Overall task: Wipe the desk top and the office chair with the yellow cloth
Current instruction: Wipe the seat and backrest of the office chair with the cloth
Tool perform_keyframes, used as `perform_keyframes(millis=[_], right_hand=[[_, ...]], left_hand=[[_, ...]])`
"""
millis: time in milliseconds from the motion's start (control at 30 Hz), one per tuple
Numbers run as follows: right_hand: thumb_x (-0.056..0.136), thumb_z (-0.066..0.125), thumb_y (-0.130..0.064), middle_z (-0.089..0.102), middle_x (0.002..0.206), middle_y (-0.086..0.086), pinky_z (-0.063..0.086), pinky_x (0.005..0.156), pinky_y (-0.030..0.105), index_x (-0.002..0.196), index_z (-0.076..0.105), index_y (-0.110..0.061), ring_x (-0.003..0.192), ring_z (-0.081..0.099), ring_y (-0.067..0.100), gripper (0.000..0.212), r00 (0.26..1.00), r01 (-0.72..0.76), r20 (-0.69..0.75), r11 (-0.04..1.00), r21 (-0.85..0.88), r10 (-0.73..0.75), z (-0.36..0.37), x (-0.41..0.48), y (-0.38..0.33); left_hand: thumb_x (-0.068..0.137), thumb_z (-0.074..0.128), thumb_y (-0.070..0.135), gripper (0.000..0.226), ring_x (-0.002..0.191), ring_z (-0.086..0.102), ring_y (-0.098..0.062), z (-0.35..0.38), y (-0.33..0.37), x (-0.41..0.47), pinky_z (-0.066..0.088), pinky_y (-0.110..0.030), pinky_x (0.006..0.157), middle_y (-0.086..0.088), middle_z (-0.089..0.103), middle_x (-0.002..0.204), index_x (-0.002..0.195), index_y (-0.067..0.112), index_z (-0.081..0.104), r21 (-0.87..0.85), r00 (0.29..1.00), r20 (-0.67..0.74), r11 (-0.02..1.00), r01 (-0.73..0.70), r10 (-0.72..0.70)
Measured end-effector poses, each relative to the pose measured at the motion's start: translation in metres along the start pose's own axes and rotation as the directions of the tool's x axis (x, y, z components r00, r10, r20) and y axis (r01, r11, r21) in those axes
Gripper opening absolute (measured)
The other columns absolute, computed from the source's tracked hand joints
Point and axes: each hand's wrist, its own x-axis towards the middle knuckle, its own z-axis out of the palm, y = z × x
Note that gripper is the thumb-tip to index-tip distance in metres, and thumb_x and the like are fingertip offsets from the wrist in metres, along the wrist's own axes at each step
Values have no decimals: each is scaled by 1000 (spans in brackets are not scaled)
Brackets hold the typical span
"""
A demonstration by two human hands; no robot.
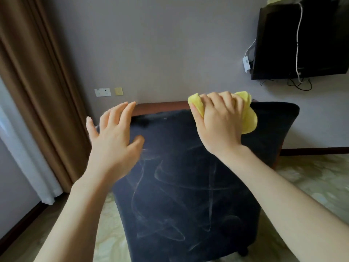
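The office chair fills the middle of the view, dark navy fabric streaked with pale smears. Its backrest rises at the far right, and a reddish-brown wooden rail runs along its far edge. My right hand presses the bunched yellow cloth against the upper part of the chair, near the top of the backrest. My left hand hovers with fingers spread over the chair's far left corner and holds nothing. No desk top can be seen.
A brown curtain and a white sheer hang at the left. Wall sockets sit low on the grey wall. A black screen with dangling cables hangs at the upper right. Pale patterned floor surrounds the chair.
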Motion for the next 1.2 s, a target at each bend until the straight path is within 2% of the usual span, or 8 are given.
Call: perform_keyframes(millis=[133, 300, 400, 533, 800, 933, 1067, 1200], right_hand=[[99, 40, -40, 63, 78, 3, 35, 82, 42, 83, 65, -16, 77, 56, 28, 38, 997, 81, 0, 996, 36, -81, 6, 2, -55], [95, 47, -39, 65, 86, 5, 34, 88, 43, 94, 66, -18, 84, 57, 26, 28, 973, 210, 84, 975, 79, -216, 13, -1, -125], [92, 47, -39, 64, 88, 5, 33, 88, 41, 98, 66, -18, 85, 58, 25, 29, 968, 207, 126, 974, 92, -217, 13, 0, -133], [97, 40, -39, 61, 86, 3, 36, 85, 38, 104, 66, -20, 82, 56, 26, 33, 965, 211, 126, 966, 152, -230, 10, -2, -112], [100, 33, -46, 63, 84, 2, 33, 80, 39, 97, 65, -19, 79, 55, 29, 41, 970, 128, 189, 982, 141, -153, -9, 2, -52], [98, 29, -46, 64, 84, 7, 27, 80, 40, 91, 62, -14, 84, 55, 31, 46, 958, 15, 285, 996, 88, -39, -21, 3, -4], [96, 18, -51, 63, 100, 7, 27, 93, 40, 108, 60, -13, 102, 50, 30, 58, 891, -68, 453, 997, 47, 39, -36, 8, 38], [101, 19, -46, 58, 111, 8, 25, 100, 41, 110, 56, -13, 111, 45, 28, 51, 802, -120, 595, 991, 63, 59, -39, 21, 54]], left_hand=[[67, 40, 28, 80, 138, 18, -19, -10, -27, -11, -7, -55, 114, -1, 34, 148, 145, 22, 31, 22, 997, 38, 997, 71, -72], [75, 58, 6, 69, 136, 21, -20, -7, -36, -11, -5, -54, 115, 0, 38, 144, 140, 17, 36, 79, 997, 26, 995, 64, -66], [76, 60, 5, 62, 134, 20, -19, -3, -39, -12, -4, -55, 114, -1, 38, 141, 133, 15, 38, 79, 994, -15, 991, 107, -106], [69, 62, 3, 67, 131, 24, -19, 6, -38, -14, 4, -61, 112, 0, 41, 133, 131, 16, 40, 60, 993, -81, 995, 86, -81], [66, 64, 4, 75, 130, 20, -17, 10, -26, -19, 4, -62, 111, 0, 38, 136, 135, 18, 37, 88, 994, -88, 993, 73, -65], [71, 64, 8, 73, 130, 20, -18, 9, -12, -23, 2, -61, 112, 0, 36, 140, 137, 19, 35, 103, 997, -47, 992, 67, -62], [79, 58, 15, 76, 139, 12, -18, 5, 6, -28, -8, -57, 115, 3, 24, 150, 146, 25, 23, -1, 997, -6, 997, 72, -72], [77, 57, 7, 98, 145, -2, -10, 12, 6, -47, -11, -50, 113, 11, -5, 159, 151, 28, -3, -280, 984, -49, 948, 152, -173]])
